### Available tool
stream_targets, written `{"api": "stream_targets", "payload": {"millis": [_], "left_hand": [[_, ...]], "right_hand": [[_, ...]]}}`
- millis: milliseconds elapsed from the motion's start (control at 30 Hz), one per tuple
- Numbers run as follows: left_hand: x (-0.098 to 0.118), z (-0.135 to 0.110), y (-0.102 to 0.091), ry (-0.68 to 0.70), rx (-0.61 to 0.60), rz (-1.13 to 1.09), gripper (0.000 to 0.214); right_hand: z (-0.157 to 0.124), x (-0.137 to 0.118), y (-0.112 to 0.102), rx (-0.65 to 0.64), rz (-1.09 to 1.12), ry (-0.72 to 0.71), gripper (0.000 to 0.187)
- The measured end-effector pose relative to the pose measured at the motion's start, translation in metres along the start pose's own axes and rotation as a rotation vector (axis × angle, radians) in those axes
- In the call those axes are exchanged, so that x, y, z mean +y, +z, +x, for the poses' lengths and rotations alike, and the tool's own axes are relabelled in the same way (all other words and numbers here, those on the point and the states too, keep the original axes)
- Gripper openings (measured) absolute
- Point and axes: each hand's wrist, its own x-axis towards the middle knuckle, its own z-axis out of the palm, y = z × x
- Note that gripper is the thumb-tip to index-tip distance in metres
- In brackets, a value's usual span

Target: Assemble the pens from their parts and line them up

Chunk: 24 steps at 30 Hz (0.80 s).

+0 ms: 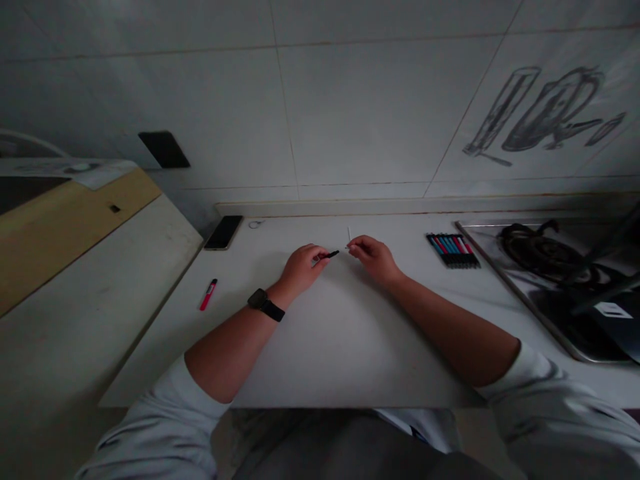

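Observation:
My left hand [303, 267], with a black watch on its wrist, pinches a short black pen part [333, 254] whose end points right. Just across a small gap, my right hand [373, 259] has its fingertips closed on a thin white pen refill [349, 233], which stands up above the fingers with its dark tip low. The two pieces are apart. Off to the left on the white counter [320, 347] lies a short pink-red pen part [209, 295] with a dark end.
A row of several pens [453, 251] with blue, red and white parts lies at right, beside a gas stove [545, 260]. A phone [224, 233] and a small ring-like item [256, 225] lie at the back left. A tiled wall [350, 120] closes off the rear.

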Motion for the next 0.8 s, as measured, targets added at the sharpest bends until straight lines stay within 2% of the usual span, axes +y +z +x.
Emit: {"api": "stream_targets", "payload": {"millis": [100,267,533,800], "left_hand": [[-0.0001,-0.0003,-0.0002,0.013,-0.002,0.009,0.009],[-0.0006,-0.0002,0.0011,0.029,-0.007,0.009,0.010],[-0.0012,-0.0011,0.0024,0.057,-0.015,0.014,0.011],[0.0042,-0.0010,-0.0012,0.074,-0.059,0.004,0.010]], "right_hand": [[-0.0005,-0.0053,0.0067,-0.039,-0.012,0.009,0.033],[-0.0034,-0.0098,0.0060,-0.055,-0.045,-0.004,0.034],[-0.0028,-0.0027,0.0084,-0.075,-0.055,-0.033,0.024],[-0.0061,-0.0037,0.0092,-0.153,-0.051,-0.030,0.028]]}}
